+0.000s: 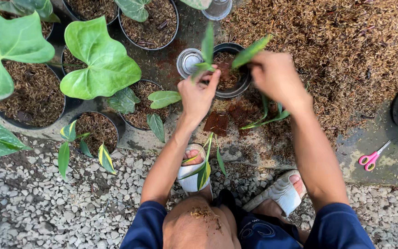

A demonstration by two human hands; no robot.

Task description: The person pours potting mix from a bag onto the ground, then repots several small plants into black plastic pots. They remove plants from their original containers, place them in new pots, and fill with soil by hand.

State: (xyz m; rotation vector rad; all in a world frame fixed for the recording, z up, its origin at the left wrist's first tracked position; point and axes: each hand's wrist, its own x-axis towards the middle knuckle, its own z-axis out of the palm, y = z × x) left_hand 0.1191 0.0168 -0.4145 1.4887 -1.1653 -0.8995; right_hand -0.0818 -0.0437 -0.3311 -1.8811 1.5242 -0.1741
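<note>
Tight quarters around the left hand [199, 92], with the metal cup [189, 61] just beyond its fingers and leafy pots [139, 106] crowding its left, while the right hand [275, 74] has open mulch [346, 46] stretching away to its right.

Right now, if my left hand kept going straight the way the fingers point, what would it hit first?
Probably the small black pot directly ahead: the left hand points up-frame, pinching a green cutting just short of its rim, though depth is unclear.

Pink scissors [372, 158], black pot [242, 83], green-and-yellow striped leaves [104, 157], white sandals [283, 192].
</note>
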